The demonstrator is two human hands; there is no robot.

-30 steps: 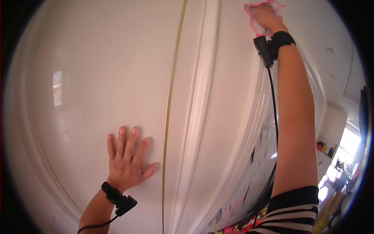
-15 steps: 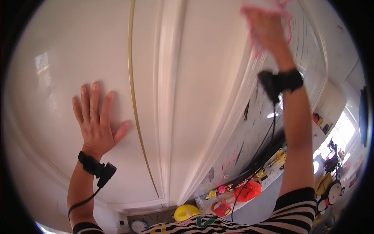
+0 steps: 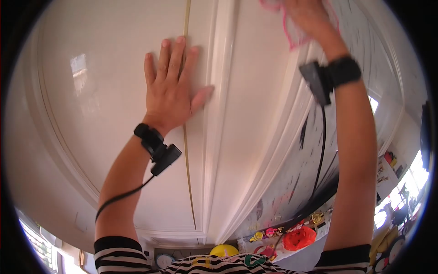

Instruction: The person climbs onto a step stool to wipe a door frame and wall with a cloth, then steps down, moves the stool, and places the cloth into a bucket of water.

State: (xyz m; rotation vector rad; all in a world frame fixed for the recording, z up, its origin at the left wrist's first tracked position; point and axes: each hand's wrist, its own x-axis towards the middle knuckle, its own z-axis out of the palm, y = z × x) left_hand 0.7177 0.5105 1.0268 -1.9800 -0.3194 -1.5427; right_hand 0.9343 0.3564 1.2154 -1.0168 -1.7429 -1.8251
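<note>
My left hand lies with fingers spread against a glossy white panel, across a thin gold strip. Its thumb reaches toward the raised white moulding. At the top right, my right hand is closed on a pale cloth with a pink edge, near the upper part of another white moulding. Part of the cloth is hidden by the hand or lies outside the view. Black wrist straps with a small device and a cable sit on both forearms.
Right of the mouldings is a glossy marble-patterned surface with dark streaks. Below stands a ledge with small colourful items and a red-orange object. Something round and yellow is at the bottom. Bright windows show at both lower sides.
My left hand has moved up and right, from left of the gold strip onto it. My right hand has gone slightly higher with the cloth. The whole view has shifted a little.
</note>
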